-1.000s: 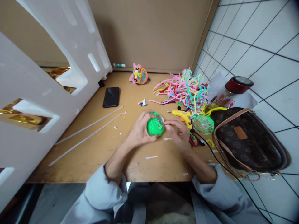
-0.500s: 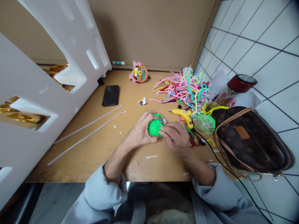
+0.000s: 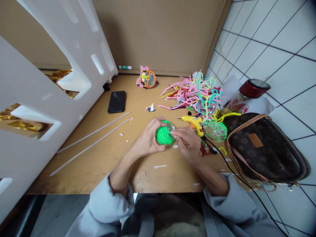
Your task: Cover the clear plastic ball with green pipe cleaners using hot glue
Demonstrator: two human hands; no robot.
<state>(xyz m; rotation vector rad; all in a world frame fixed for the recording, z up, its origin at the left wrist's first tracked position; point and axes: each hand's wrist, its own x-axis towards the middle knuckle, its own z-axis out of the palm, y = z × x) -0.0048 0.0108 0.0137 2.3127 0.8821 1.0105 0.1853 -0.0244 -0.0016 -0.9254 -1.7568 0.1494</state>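
Note:
My left hand (image 3: 148,136) is wrapped around the left side of a clear ball banded with bright green pipe cleaner (image 3: 163,135), held above the table. Part of the clear surface shows at its upper right. At the ball's right edge my right hand (image 3: 187,141) pinches, thumb against forefinger, where a short green end of the pipe cleaner reaches its fingertips. A yellow glue gun (image 3: 194,122) lies just beyond the right hand. Beside it is another clear ball with green strands (image 3: 216,131).
Heaped pipe cleaners (image 3: 197,92) lie at the back right, near a red-lidded bottle (image 3: 253,90) and a brown handbag (image 3: 266,148). A black phone (image 3: 117,101), two white sticks (image 3: 93,143) and a decorated orange-rimmed ball (image 3: 147,78) lie farther left and back. A white panel (image 3: 81,49) stands left.
My right hand has shifted slightly right and up along the ball's edge, its fingertips farther from the green windings. My left hand and the ball stay nearly in place.

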